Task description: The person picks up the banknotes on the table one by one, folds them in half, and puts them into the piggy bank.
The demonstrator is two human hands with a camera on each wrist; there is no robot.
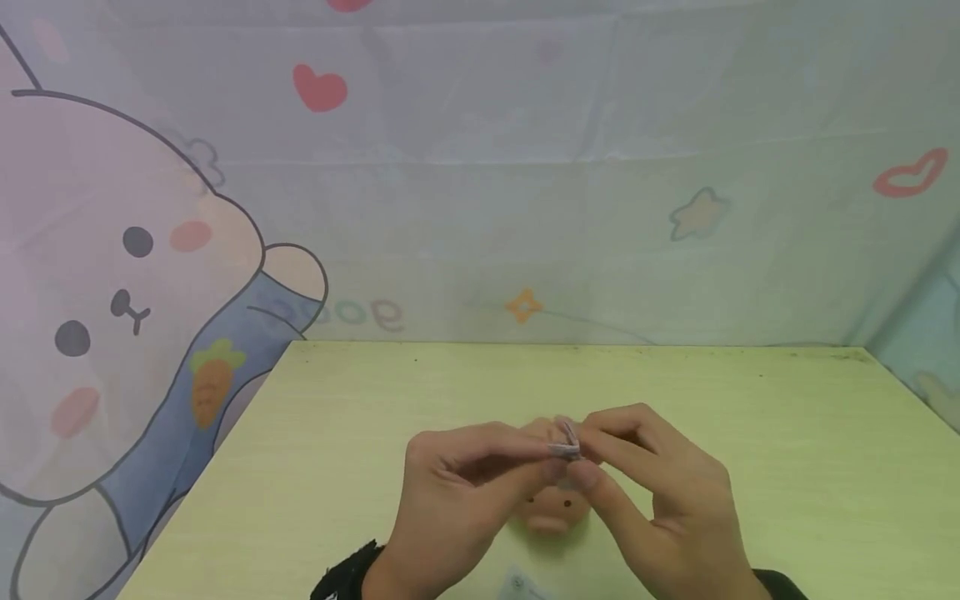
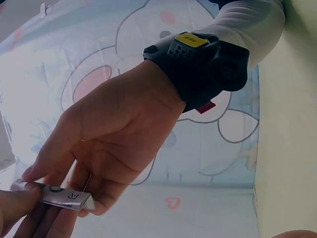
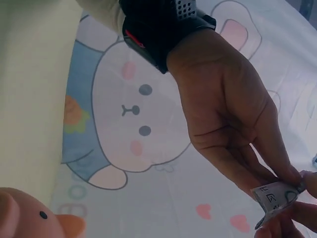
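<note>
The small silvery sachet (image 2: 62, 197) pinched between the fingertips of both hands bears dark printed characters: in the left wrist view a letter like "R" beside a ring shape, too partial to read as a word. On the cartoon cloth (image 1: 480, 208) behind the table, mirrored blue lettering (image 1: 348, 312) beside the bunny's paw looks like "good".

head downward, wrists upward (close)

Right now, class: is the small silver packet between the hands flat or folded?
Folded. The silver packet bends into a creased corner in the right-wrist view, pinched by the left hand and right hand.
</note>
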